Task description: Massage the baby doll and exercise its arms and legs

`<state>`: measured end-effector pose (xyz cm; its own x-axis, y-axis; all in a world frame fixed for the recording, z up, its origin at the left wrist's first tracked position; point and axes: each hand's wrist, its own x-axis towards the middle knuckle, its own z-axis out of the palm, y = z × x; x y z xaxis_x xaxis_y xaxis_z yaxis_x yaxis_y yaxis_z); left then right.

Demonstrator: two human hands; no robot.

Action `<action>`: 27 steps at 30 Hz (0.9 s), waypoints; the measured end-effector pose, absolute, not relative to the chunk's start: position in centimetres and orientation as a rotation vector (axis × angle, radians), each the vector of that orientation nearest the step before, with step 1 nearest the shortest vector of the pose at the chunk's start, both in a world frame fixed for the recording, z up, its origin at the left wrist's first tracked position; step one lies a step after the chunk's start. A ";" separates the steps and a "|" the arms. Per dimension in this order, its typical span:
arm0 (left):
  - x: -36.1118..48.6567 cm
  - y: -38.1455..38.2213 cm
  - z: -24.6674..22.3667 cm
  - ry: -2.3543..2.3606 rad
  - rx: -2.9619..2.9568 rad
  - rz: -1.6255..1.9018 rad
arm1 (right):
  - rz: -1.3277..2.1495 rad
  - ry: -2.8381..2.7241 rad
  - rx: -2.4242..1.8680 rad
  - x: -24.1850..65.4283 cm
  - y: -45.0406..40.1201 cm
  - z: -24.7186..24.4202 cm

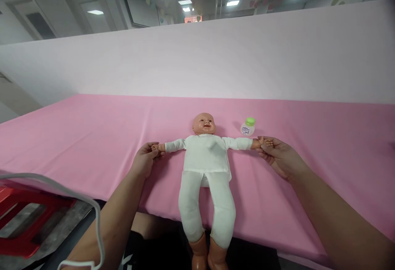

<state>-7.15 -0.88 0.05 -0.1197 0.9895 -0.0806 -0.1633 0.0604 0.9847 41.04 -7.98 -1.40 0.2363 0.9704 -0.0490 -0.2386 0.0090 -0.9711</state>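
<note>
A baby doll (pixel 206 154) in a white cloth top and trousers lies face up, its lower legs hanging over the table's near edge. Both its arms are stretched straight out to the sides. My left hand (pixel 146 157) pinches the doll's hand on the left, thumb and fingers closed round it. On the other side my right hand (pixel 276 154) grips the doll's other hand between thumb and fingers. A small clear bottle (pixel 247 126) with a green cap stands just beyond the doll's arm on the right, apart from my fingers.
Pink cloth (pixel 92 134) covers the table, with a white wall panel (pixel 197 64) along its far side and glass above. A red plastic stool (pixel 27 220) is on the floor at lower left. A grey cable (pixel 61 185) loops over my left forearm.
</note>
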 end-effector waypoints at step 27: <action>-7.1 -0.8 -0.1 1.199 0.941 1.355 | 1.138 -0.767 -1.146 41.2 -8.1 -1.2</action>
